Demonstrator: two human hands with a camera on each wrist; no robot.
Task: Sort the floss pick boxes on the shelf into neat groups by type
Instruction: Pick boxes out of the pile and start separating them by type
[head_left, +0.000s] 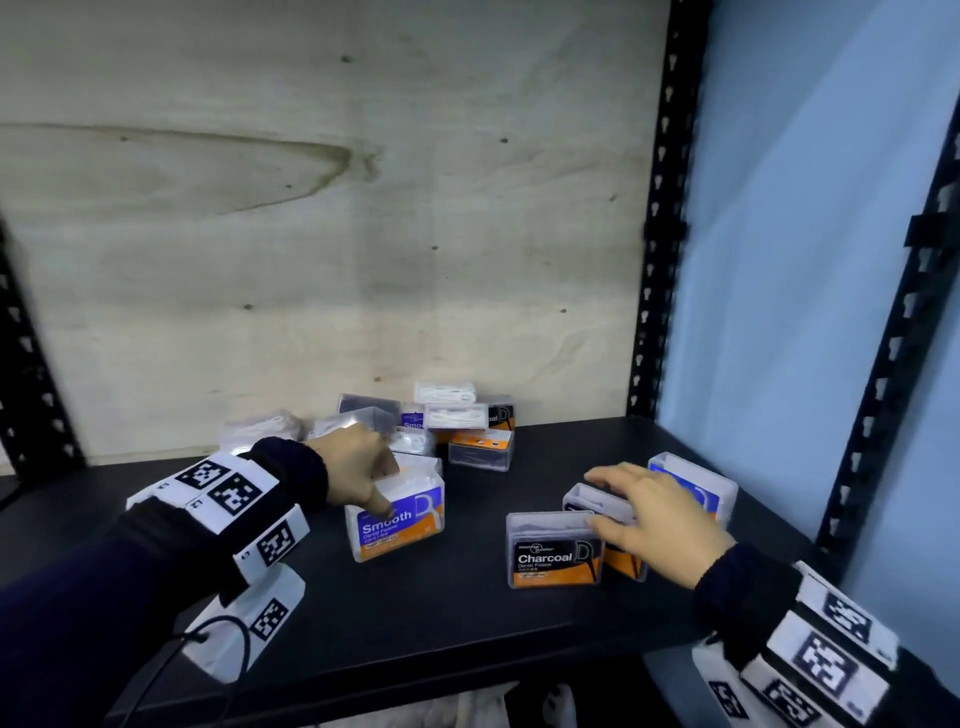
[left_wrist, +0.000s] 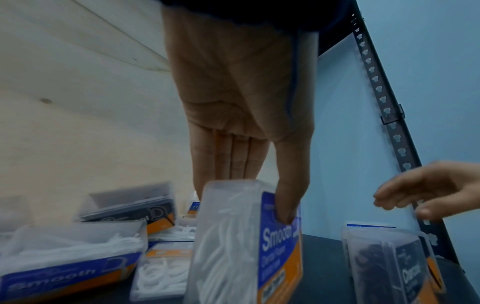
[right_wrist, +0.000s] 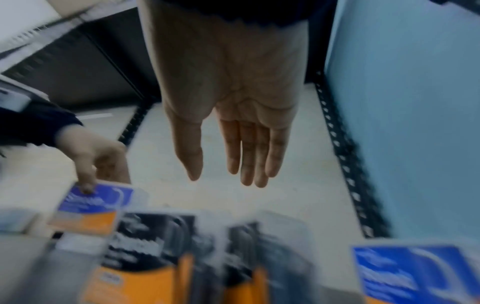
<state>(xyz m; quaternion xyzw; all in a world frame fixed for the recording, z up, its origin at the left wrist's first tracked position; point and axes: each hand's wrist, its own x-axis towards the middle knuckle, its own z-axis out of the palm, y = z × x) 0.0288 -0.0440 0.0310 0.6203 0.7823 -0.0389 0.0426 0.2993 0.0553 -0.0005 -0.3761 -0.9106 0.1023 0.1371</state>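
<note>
My left hand (head_left: 387, 486) grips an upright blue "Smooth" box (head_left: 395, 514) of white picks, thumb on its label and fingers behind its top; the left wrist view shows the same hold on this Smooth box (left_wrist: 246, 246). My right hand (head_left: 597, 499) is open with straight fingers, hovering over two black "Charcoal" boxes (head_left: 553, 556) that stand one behind the other. In the right wrist view the right hand (right_wrist: 223, 176) holds nothing above those Charcoal boxes (right_wrist: 145, 246). Another blue Smooth box (head_left: 696, 483) stands just right of them.
A jumbled pile of mixed boxes (head_left: 457, 421) lies at the back of the black shelf (head_left: 415, 613), against the plywood wall (head_left: 311, 234). A black upright (head_left: 657, 208) and a blue wall (head_left: 805, 260) close the right side.
</note>
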